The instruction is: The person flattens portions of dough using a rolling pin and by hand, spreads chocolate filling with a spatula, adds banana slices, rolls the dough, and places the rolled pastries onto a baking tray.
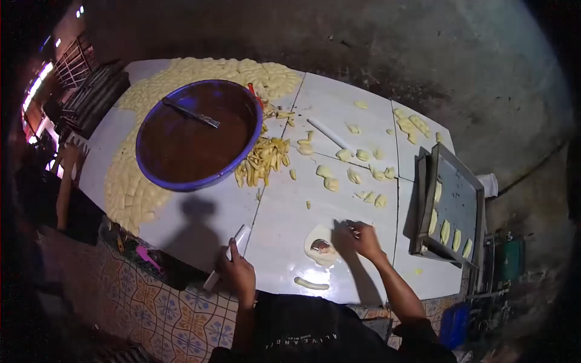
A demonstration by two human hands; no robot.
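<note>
White tabletop (287, 212): L hand (239, 272) grips white rod (242, 235), R hand (366, 241) grip unclear; topped dough disc (318, 233) unfolded, right tray (457, 190) part-filled, many dough pcs (354, 176) left.

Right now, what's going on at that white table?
Someone is working dough at the table. Their left hand grips a white rod; their right hand is beside a flat dough piece with dark stuff on it, though I can't tell if that hand holds anything. A slim dough roll lies closer to the person. Long dough pieces sit in a tray on the right.
</note>
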